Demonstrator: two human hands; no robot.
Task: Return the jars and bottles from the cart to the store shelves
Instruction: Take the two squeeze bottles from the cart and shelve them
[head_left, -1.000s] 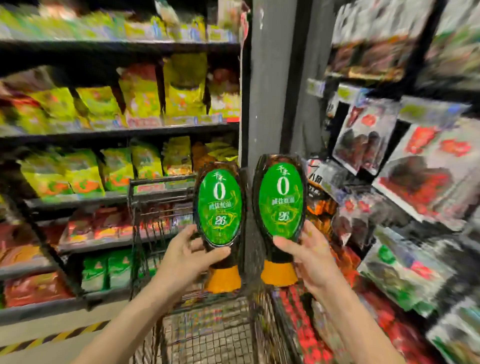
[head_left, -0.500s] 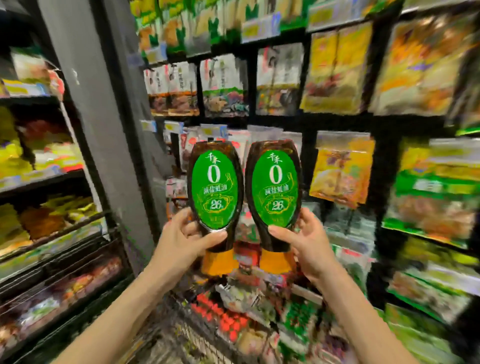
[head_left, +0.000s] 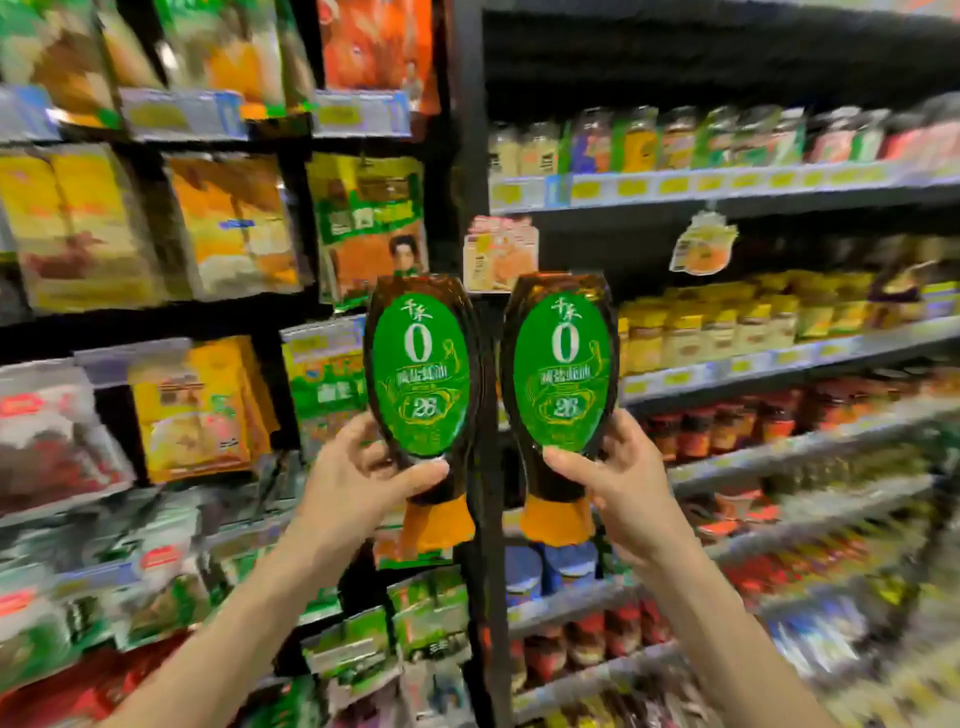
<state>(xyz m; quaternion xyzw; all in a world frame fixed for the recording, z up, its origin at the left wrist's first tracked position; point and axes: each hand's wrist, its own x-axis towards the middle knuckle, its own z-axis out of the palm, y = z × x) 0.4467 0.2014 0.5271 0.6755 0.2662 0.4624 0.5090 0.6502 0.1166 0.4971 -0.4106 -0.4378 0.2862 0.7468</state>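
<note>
I hold two matching dark squeeze bottles with green oval labels and orange caps pointing down. My left hand (head_left: 358, 486) grips the left bottle (head_left: 421, 384) around its narrow lower part. My right hand (head_left: 618, 480) grips the right bottle (head_left: 563, 379) the same way. Both bottles are upright side by side at chest height, a small gap between them, in front of a black shelf upright (head_left: 480, 597). The cart is out of view.
Hanging snack and seasoning bags (head_left: 228, 234) fill the racks on the left. On the right, shelves (head_left: 779, 358) carry rows of jars and bottles: yellow-lidded jars (head_left: 701, 327), red sauce jars (head_left: 727, 426), spice jars (head_left: 675, 137) on top. A paper tag (head_left: 704, 244) hangs from the upper shelf.
My view has swung to the right, from the cart and a grey pillar to the shelves of jars. Both hands keep the same hold on the two bottles, now slightly farther apart.
</note>
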